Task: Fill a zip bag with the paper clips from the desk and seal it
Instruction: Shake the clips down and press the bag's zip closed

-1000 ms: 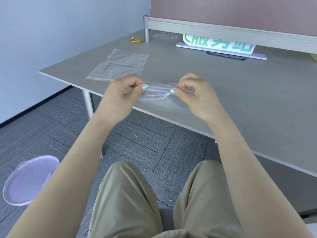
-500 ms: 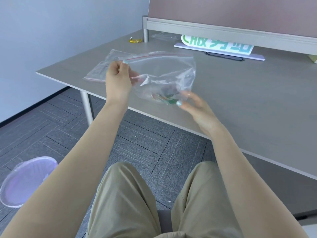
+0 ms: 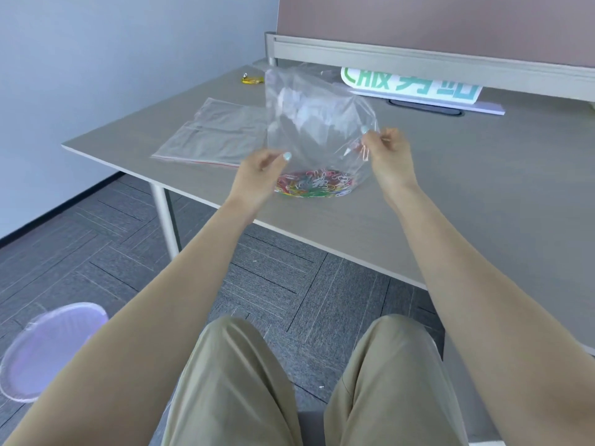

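We pinch the bag (image 3: 317,123) at its lower corners, left hand (image 3: 262,175) and right hand (image 3: 388,152) clenched on plastic; the clips (image 3: 314,183) lie heaped between our fingers, over the desk (image 3: 467,188).

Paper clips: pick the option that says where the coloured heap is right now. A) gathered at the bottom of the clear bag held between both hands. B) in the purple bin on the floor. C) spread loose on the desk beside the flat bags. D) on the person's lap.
A: the paper clips lie bunched in the lower end of the clear bag, which the left hand and right hand pinch at its sides above the desk.
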`<state>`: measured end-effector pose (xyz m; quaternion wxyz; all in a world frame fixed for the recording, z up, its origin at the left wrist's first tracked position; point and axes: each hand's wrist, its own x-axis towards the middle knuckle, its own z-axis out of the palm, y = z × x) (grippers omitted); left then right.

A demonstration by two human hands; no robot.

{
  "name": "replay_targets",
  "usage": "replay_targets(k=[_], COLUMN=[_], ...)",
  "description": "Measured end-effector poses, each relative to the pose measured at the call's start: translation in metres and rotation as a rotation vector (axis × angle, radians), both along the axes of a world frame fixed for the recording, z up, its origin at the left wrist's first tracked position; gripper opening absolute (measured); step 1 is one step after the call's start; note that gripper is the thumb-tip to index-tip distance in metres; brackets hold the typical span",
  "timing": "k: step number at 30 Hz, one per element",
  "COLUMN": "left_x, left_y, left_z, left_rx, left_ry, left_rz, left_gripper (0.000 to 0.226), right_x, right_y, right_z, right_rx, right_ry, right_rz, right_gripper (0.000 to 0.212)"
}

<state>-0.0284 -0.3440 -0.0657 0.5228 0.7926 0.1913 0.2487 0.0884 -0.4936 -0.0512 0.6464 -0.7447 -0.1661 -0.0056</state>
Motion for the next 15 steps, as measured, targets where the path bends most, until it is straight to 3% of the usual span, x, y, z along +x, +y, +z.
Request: replay_targets(k=[4, 6, 10, 15], left_x=[0.030, 0.047, 0.084, 0.131], left_y=[0.009, 0.016, 0.025, 0.019], left_z=[0.008, 0.014, 0.027, 0.060], left_rx=[-0.120, -0.177, -0.302, -0.301], left_ry=[-0.030, -0.059, -0.121, -0.134], left_rz=[0.088, 0.114, 0.130, 0.082], left_gripper=[0.027, 0.032, 0.031, 0.037], right_x=[0.021, 0.029, 0.057, 0.102], right_y=[-0.007, -0.007, 0.005, 0.011], right_z=[-0.012, -0.017, -0.005, 0.031], right_rx=[-0.262, -0.234, -0.035, 0.082], right_ry=[0.098, 0.125, 0.127, 0.131], right_rz=[0.297, 0.366, 0.140, -0.007], right_gripper=[0.038, 0.035, 0.014, 0.018])
